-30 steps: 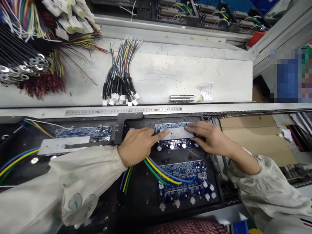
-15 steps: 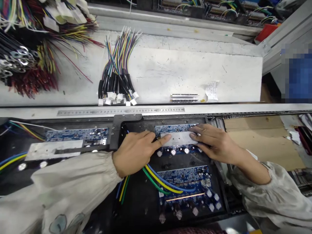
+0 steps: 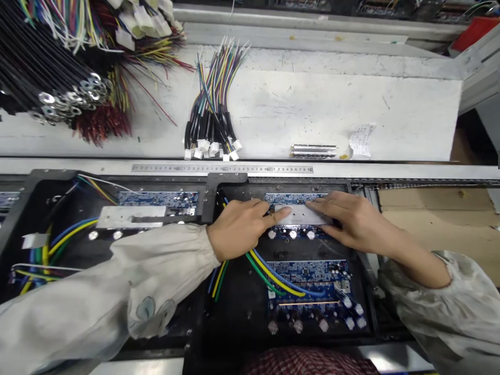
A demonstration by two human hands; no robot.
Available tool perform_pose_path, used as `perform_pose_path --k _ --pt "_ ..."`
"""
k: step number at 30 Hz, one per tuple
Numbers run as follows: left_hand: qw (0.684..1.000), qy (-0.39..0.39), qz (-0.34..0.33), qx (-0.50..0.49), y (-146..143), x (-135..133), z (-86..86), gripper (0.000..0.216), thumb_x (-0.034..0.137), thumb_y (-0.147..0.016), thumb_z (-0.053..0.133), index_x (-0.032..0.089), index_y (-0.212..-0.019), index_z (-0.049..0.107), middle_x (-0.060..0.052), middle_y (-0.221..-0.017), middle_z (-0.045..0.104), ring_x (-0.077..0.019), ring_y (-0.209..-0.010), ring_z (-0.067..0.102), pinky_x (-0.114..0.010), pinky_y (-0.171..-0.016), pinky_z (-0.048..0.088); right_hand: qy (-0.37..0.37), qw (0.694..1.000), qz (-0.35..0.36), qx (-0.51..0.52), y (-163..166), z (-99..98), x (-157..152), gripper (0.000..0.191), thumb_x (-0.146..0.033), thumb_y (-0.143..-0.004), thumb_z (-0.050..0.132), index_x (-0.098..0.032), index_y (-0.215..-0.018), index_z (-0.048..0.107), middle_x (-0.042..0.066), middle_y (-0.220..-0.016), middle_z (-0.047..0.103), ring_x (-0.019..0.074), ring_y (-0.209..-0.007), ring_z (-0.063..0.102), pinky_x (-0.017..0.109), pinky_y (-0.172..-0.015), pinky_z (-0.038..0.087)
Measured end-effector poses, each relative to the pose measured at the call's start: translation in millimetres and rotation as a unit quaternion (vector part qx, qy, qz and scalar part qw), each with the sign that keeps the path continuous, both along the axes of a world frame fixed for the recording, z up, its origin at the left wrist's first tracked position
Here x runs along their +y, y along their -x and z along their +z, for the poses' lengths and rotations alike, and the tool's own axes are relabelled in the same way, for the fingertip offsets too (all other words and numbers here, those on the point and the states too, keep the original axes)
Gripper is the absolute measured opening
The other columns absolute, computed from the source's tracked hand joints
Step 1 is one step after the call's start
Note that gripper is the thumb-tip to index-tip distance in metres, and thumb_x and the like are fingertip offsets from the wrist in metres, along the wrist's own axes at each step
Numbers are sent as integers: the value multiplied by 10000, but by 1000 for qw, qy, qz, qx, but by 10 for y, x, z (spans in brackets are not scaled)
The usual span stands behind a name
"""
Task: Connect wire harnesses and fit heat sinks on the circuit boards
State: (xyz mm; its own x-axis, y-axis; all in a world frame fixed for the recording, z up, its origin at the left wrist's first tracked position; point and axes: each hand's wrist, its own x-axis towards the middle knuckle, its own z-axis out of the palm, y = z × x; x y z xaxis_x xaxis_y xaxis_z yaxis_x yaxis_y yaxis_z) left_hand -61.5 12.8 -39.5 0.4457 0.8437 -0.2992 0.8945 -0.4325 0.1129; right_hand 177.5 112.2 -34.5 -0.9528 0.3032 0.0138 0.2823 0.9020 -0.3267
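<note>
Over the upper circuit board [image 3: 285,199] in the black tray [image 3: 234,328] sits a silver plate [image 3: 300,215], holes along its face, with both hands on it. The left hand [image 3: 244,226] touches the plate's left end with one outstretched digit, its other fingers bent; whether it grips cannot be told. The right hand [image 3: 357,221] closes on the opposite end, fingers along the far edge and thumb at the near one. Nearer the person, a lower circuit board [image 3: 308,271] lies in the same tray, with blue, yellow and green cables [image 3: 279,281] running onto it. To the left, a second plate [image 3: 113,216] covers part of another board [image 3: 156,199]. Beyond a ruler [image 3: 222,169], the white counter [image 3: 292,109] carries a wire bundle [image 3: 211,109] with white connectors, metal strips [image 3: 313,150] and a paper slip [image 3: 361,140].
</note>
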Motion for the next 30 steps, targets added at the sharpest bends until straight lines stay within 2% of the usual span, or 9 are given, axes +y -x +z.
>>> perform_pose_path --k 6,9,16,20,25,30 --pt "1000 -5 -12 -16 31 -3 -20 618 50 -846 401 318 -1398 333 -22 -836 572 -160 -828 544 -241 -554 350 7 999 34 18 -55 -29 74 433 -198 -861 458 -80 -1273 517 143 -1001 655 243 -890 581 396 -715 523" --pt "999 -2 -23 -24 41 1 -27 620 54 -837 421 294 -1402 331 -29 -861 584 -164 -853 540 -243 -576 375 0 999 38 32 -54 -32 70 436 -189 -861 459 -120 -1288 510 117 -1034 662 230 -895 585 377 -715 525" --pt "999 -4 -35 -36 44 -1 -44 608 57 -840 413 266 -1404 320 -42 -935 611 -169 -911 524 -247 -609 396 -48 997 41 34 -44 -41 10 425 -171 -871 455 -175 -1294 506 94 -1047 679 261 -957 602 410 -736 538" --pt "998 -7 -42 -37 44 -9 -49 602 61 -843 411 245 -1407 309 -49 -960 617 -175 -936 513 -248 -614 391 -80 995 31 52 -47 -54 -11 388 -169 -870 470 -163 -1253 531 99 -1025 684 266 -925 611 403 -709 543" --pt "998 -9 -49 -37 45 -10 -47 597 54 -852 379 226 -1417 297 -53 -992 617 -189 -944 512 -275 -628 399 -61 996 42 44 -46 -35 5 402 -182 -872 461 -190 -1270 519 90 -1035 676 255 -926 612 392 -728 538" --pt "998 0 -48 -34 42 4 -35 601 65 -858 381 239 -1425 282 -59 -1010 619 -186 -964 511 -266 -618 384 -71 996 47 -9 30 23 5 434 -212 -887 419 -100 -1300 488 134 -958 660 255 -868 580 392 -726 521"
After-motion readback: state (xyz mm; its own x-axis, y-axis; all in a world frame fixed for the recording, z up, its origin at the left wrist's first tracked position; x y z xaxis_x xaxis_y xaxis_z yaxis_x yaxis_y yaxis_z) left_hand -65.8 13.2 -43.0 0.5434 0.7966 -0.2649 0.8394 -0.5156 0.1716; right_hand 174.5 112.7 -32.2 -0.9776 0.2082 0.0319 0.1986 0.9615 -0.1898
